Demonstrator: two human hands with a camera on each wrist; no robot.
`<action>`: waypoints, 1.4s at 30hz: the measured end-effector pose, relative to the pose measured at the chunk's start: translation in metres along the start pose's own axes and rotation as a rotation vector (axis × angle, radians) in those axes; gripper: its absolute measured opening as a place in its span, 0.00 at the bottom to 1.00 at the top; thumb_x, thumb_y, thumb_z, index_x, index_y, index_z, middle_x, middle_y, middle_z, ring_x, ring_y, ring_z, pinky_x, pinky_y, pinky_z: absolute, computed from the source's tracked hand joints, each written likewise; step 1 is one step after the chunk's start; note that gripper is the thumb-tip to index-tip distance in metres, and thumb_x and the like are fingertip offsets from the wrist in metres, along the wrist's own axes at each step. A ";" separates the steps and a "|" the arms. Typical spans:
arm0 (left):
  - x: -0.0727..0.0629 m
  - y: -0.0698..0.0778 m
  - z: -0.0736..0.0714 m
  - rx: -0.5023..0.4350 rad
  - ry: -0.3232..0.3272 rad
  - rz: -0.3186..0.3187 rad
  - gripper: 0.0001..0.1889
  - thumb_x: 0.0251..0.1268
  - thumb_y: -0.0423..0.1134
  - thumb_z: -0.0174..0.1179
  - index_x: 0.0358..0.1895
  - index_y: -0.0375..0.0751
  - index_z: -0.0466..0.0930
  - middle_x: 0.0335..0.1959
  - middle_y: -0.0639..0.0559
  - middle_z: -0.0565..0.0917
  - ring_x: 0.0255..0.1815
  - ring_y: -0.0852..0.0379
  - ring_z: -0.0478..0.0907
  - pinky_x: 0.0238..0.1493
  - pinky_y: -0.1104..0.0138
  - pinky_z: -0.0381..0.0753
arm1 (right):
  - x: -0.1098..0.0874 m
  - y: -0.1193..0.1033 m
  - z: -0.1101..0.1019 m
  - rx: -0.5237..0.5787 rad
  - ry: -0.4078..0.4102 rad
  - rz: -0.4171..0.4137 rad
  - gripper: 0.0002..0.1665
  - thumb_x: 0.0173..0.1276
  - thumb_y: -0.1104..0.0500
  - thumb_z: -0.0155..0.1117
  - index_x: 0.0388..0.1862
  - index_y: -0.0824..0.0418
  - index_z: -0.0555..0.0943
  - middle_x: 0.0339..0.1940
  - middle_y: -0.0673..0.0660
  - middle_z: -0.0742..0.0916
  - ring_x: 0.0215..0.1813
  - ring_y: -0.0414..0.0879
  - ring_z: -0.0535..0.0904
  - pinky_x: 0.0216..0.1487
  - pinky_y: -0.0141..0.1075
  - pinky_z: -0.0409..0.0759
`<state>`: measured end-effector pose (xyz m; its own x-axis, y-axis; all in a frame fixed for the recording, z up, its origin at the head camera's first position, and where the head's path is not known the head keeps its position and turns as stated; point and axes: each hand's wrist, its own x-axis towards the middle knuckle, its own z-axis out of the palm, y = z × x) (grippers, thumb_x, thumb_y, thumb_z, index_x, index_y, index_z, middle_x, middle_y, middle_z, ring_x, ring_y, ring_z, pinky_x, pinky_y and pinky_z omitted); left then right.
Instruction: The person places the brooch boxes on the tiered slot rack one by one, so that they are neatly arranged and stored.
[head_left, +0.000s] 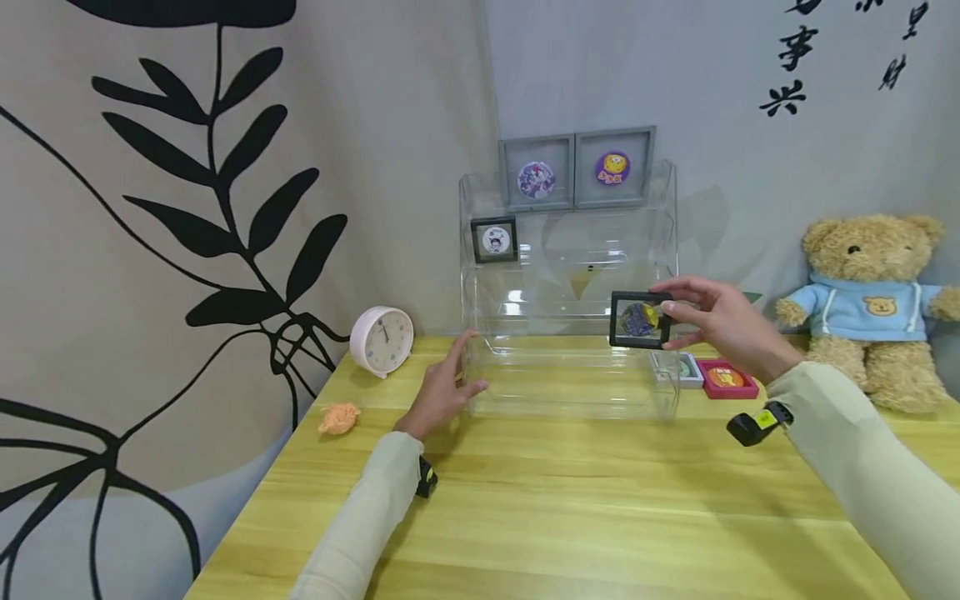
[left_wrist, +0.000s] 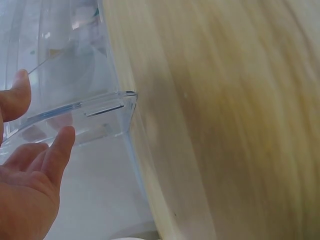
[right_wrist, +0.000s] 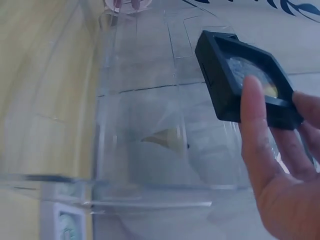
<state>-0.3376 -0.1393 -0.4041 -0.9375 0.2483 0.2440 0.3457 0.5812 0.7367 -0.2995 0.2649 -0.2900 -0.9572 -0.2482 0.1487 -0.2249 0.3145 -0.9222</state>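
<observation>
My right hand (head_left: 712,321) pinches a small black display frame (head_left: 640,320), thumb on the front. Inside the frame is a round dark blue and yellow badge or coin. The frame hangs in front of the right part of a clear tiered display stand (head_left: 570,408). My left hand (head_left: 442,396) is at the stand's left side wall, fingers fairly straight against its outside, with the thumb (left_wrist: 20,92) on the inner side. On the stand, two grey frames (head_left: 577,171) with round badges fill the top tier. A smaller black frame (head_left: 482,258) with a white badge stands below, at the left.
To the right of the stand lie a white-edged case (head_left: 691,372) and a red case (head_left: 738,392). Behind them sits a teddy bear (head_left: 873,308) in a blue hoodie. A pink clock (head_left: 382,340) and an orange lump (head_left: 339,418) are at the left of the wooden table (head_left: 525,508).
</observation>
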 end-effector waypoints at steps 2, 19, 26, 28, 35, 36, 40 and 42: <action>0.000 -0.001 0.001 -0.002 0.002 0.001 0.44 0.66 0.36 0.66 0.74 0.79 0.52 0.78 0.38 0.63 0.74 0.36 0.67 0.66 0.48 0.80 | 0.008 -0.008 0.003 -0.001 0.003 0.002 0.27 0.80 0.50 0.53 0.72 0.58 0.68 0.69 0.52 0.73 0.57 0.36 0.78 0.50 0.46 0.91; -0.002 0.003 0.001 0.021 0.020 -0.007 0.44 0.66 0.36 0.67 0.74 0.79 0.53 0.76 0.37 0.67 0.73 0.37 0.69 0.65 0.47 0.81 | 0.086 -0.077 0.019 -0.040 0.079 -0.087 0.20 0.80 0.64 0.49 0.67 0.63 0.71 0.61 0.53 0.78 0.56 0.43 0.75 0.47 0.39 0.91; -0.001 0.000 0.002 0.044 0.028 0.003 0.44 0.64 0.37 0.68 0.74 0.79 0.53 0.75 0.35 0.69 0.72 0.36 0.71 0.65 0.46 0.80 | 0.121 -0.084 0.026 -0.079 0.193 -0.130 0.19 0.78 0.66 0.52 0.65 0.62 0.74 0.65 0.59 0.77 0.53 0.44 0.76 0.44 0.33 0.91; -0.001 0.000 0.002 0.044 0.032 0.005 0.45 0.64 0.37 0.68 0.74 0.79 0.53 0.74 0.35 0.69 0.71 0.36 0.71 0.65 0.45 0.80 | 0.129 -0.083 0.029 -0.113 0.247 -0.144 0.19 0.77 0.67 0.53 0.64 0.62 0.76 0.64 0.61 0.78 0.50 0.45 0.78 0.40 0.30 0.89; -0.001 0.000 0.002 0.036 0.025 -0.011 0.44 0.65 0.36 0.67 0.75 0.77 0.53 0.74 0.37 0.70 0.72 0.37 0.71 0.65 0.47 0.80 | 0.144 -0.070 0.047 -0.174 0.334 -0.133 0.17 0.77 0.66 0.55 0.61 0.60 0.80 0.57 0.59 0.81 0.47 0.46 0.79 0.39 0.30 0.82; -0.001 0.000 0.002 0.034 0.025 -0.011 0.44 0.65 0.36 0.67 0.75 0.77 0.53 0.75 0.37 0.69 0.72 0.37 0.70 0.65 0.48 0.80 | 0.145 -0.068 0.050 -0.174 0.331 -0.129 0.17 0.77 0.66 0.55 0.61 0.60 0.80 0.56 0.60 0.81 0.47 0.47 0.80 0.40 0.32 0.82; -0.002 -0.001 0.002 0.029 0.022 0.000 0.45 0.65 0.36 0.67 0.75 0.78 0.52 0.75 0.38 0.68 0.73 0.37 0.70 0.65 0.47 0.80 | 0.147 -0.063 0.058 -0.142 0.343 -0.099 0.17 0.76 0.67 0.55 0.61 0.60 0.80 0.56 0.60 0.80 0.49 0.49 0.82 0.49 0.41 0.86; -0.002 -0.001 0.001 0.029 0.017 0.005 0.45 0.65 0.36 0.67 0.75 0.78 0.51 0.76 0.38 0.68 0.73 0.37 0.70 0.66 0.46 0.79 | 0.147 -0.062 0.061 -0.126 0.360 -0.088 0.17 0.76 0.67 0.55 0.60 0.61 0.81 0.56 0.60 0.80 0.51 0.51 0.83 0.54 0.45 0.87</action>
<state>-0.3362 -0.1390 -0.4058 -0.9362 0.2385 0.2581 0.3511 0.6020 0.7171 -0.4151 0.1530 -0.2325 -0.9309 0.0509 0.3616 -0.3081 0.4223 -0.8525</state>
